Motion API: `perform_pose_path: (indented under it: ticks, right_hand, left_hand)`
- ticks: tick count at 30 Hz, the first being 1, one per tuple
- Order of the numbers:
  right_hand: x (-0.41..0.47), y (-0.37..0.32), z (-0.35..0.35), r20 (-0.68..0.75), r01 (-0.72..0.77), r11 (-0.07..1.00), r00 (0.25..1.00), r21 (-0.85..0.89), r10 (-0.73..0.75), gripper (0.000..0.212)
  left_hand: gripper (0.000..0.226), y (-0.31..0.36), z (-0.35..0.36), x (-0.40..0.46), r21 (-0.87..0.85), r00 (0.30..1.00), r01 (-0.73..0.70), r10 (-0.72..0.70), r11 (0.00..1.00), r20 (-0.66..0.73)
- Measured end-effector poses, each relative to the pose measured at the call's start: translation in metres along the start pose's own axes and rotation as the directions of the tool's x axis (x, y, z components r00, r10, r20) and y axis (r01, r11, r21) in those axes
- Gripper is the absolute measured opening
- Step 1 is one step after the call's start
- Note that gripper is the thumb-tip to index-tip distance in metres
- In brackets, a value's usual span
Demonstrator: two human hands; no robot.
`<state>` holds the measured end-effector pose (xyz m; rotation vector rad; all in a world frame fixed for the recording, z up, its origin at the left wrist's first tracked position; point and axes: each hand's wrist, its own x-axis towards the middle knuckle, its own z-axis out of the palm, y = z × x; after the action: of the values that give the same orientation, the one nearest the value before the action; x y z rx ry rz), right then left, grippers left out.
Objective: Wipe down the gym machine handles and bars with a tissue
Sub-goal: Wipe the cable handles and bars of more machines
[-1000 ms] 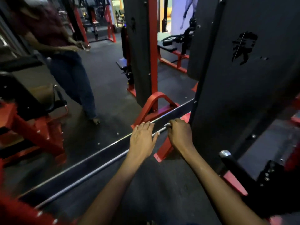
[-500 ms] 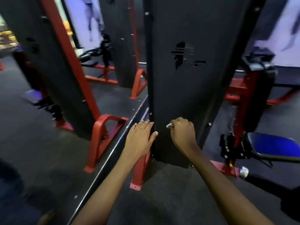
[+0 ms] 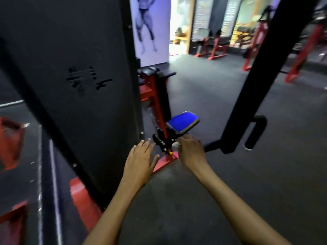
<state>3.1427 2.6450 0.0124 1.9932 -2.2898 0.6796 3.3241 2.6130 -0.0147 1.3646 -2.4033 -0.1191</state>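
Note:
My right hand [image 3: 191, 151] is stretched out in front of me with its fingers curled round a small white tissue [image 3: 175, 144], of which only a corner shows at the fingertips. My left hand [image 3: 140, 159] is held beside it, flat, fingers straight, holding nothing. Both hover over the floor in front of a red and black gym machine [image 3: 159, 106] with a blue padded seat [image 3: 183, 122]. Neither hand touches the machine. A black bar with a looped handle [image 3: 255, 131] slants down at the right.
A tall black weight-stack cover [image 3: 79, 85] fills the left side, on red feet [image 3: 79, 197]. A mirror strip runs along the floor at far left. More red frames [image 3: 217, 45] stand at the back. Dark rubber floor [image 3: 194, 200] spreads below my arms.
My view has swung to the right, from the mirror and red foot to the blue seat and the slanted black bar. Both hands keep the same pose in front of me.

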Motion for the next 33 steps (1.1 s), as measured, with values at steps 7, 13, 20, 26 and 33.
perform_pose_path:
  ticks: [7, 13, 20, 26, 33]
  right_hand:
    - [0.0, 0.056, -0.004, -0.149, -0.23, 0.963, 0.957, 0.141, 0.25, 0.024]
    - [-0.012, 0.09, -0.007, -0.228, -0.405, 0.879, 0.858, 0.25, 0.46, 0.023]
    - [-0.014, 0.104, -0.003, -0.344, -0.588, 0.758, 0.675, 0.283, 0.653, 0.021]
    - [-0.006, 0.085, 0.005, -0.397, -0.706, 0.649, 0.53, 0.282, 0.749, 0.012]
    - [-0.004, 0.058, 0.023, -0.45, -0.808, 0.505, 0.347, 0.303, 0.823, 0.015]
  left_hand:
    - [0.06, 0.025, 0.047, 0.075, -0.056, 0.953, -0.291, 0.295, 0.955, 0.075]
    - [0.054, 0.039, 0.074, 0.115, -0.187, 0.888, -0.442, 0.458, 0.877, 0.049]
    - [0.053, 0.064, 0.09, 0.204, -0.303, 0.69, -0.711, 0.713, 0.634, -0.128]
    - [0.058, 0.105, 0.089, 0.27, -0.328, 0.396, -0.902, 0.842, 0.282, -0.366]
    - [0.066, 0.185, 0.076, 0.301, -0.272, 0.085, -0.957, 0.802, -0.1, -0.592]
